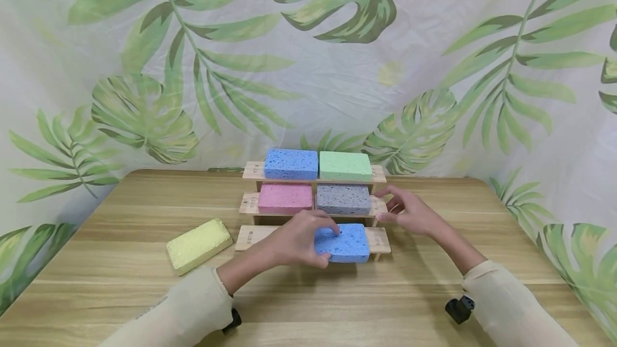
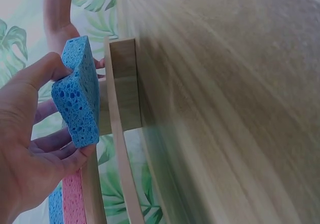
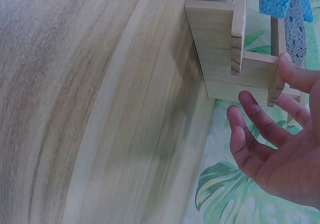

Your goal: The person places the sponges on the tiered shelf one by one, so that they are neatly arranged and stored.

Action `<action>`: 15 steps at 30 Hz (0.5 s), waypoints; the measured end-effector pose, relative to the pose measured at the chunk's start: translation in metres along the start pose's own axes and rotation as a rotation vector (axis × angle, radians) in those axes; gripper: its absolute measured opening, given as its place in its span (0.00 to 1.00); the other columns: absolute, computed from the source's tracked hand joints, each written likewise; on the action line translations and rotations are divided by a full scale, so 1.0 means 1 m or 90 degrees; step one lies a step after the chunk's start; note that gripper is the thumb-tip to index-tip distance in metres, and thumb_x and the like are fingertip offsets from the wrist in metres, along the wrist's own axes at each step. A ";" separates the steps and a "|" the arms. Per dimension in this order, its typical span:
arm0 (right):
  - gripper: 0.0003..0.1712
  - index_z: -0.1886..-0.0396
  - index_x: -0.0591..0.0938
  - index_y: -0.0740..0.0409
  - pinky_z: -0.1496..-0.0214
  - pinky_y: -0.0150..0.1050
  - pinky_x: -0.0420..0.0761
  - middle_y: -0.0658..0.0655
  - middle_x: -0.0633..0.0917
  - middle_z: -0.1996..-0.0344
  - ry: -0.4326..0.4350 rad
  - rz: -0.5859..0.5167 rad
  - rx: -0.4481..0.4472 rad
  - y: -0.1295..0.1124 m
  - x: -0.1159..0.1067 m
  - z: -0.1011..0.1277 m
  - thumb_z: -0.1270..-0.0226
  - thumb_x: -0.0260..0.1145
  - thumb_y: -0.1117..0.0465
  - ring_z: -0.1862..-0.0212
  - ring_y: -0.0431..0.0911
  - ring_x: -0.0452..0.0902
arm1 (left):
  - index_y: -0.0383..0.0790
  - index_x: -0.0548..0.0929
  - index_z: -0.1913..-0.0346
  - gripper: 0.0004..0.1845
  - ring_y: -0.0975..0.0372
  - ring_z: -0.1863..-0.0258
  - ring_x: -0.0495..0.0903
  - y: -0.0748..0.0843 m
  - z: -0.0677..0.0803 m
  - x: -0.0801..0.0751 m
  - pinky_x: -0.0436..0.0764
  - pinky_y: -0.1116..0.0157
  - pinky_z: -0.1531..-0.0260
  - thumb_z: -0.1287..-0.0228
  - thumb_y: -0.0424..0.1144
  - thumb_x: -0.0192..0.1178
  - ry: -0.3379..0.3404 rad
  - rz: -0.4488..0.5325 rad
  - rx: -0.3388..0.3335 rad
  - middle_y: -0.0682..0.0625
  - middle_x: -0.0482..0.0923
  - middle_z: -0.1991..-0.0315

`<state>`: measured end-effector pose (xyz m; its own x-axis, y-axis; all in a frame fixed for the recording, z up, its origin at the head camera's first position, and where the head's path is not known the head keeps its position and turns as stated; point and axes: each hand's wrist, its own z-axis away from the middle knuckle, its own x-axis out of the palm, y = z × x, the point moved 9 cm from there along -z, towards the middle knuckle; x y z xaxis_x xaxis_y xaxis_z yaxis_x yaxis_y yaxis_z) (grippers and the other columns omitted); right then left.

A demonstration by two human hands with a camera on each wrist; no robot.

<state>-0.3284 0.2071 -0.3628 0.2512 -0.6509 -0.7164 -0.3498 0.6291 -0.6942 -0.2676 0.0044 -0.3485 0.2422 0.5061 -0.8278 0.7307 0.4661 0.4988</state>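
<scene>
My left hand [image 1: 306,237] grips a blue sponge [image 1: 349,242] by its left end, thumb on the near side and fingers on the far side. In the left wrist view the blue sponge [image 2: 77,96] is tilted and stands off the lowest board of a wooden tiered stand [image 1: 250,237]. At the stand's right end, my right hand [image 1: 407,210] holds the end of the middle board between thumb and index finger. Its other fingers [image 3: 257,116] are loosely bent in the right wrist view.
On the top tier sit another blue sponge [image 1: 291,164] and a green sponge [image 1: 345,166]. A pink sponge [image 1: 285,198] and a grey sponge [image 1: 343,199] lie on the middle tier. Left of the stand, a yellow sponge [image 1: 199,246] lies on the wooden table [image 1: 308,309]. A leaf-print cloth [image 1: 308,68] hangs behind.
</scene>
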 end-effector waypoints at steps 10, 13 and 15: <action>0.27 0.37 0.77 0.63 0.52 0.49 0.84 0.63 0.85 0.58 0.006 0.004 -0.001 0.000 0.000 0.000 0.31 0.74 0.60 0.56 0.54 0.83 | 0.39 0.87 0.52 0.19 0.56 0.53 0.80 0.003 -0.009 0.015 0.82 0.66 0.56 0.48 0.39 0.76 -0.023 -0.065 0.000 0.42 0.84 0.46; 0.27 0.36 0.77 0.64 0.52 0.49 0.84 0.63 0.85 0.58 0.006 0.005 -0.006 0.000 0.000 0.000 0.31 0.74 0.60 0.56 0.53 0.83 | 0.38 0.86 0.53 0.18 0.56 0.53 0.80 0.005 -0.008 0.016 0.83 0.66 0.54 0.46 0.41 0.76 -0.022 -0.100 0.011 0.42 0.84 0.47; 0.28 0.36 0.77 0.64 0.51 0.49 0.84 0.63 0.85 0.57 0.006 0.006 -0.009 -0.001 0.000 -0.001 0.31 0.74 0.60 0.56 0.53 0.83 | 0.37 0.85 0.54 0.18 0.56 0.53 0.81 0.007 -0.008 0.015 0.84 0.65 0.53 0.44 0.42 0.76 -0.020 -0.119 0.022 0.42 0.84 0.48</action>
<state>-0.3286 0.2065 -0.3622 0.2398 -0.6488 -0.7221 -0.3645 0.6292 -0.6864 -0.2640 0.0208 -0.3554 0.1201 0.3895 -0.9131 0.7861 0.5245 0.3271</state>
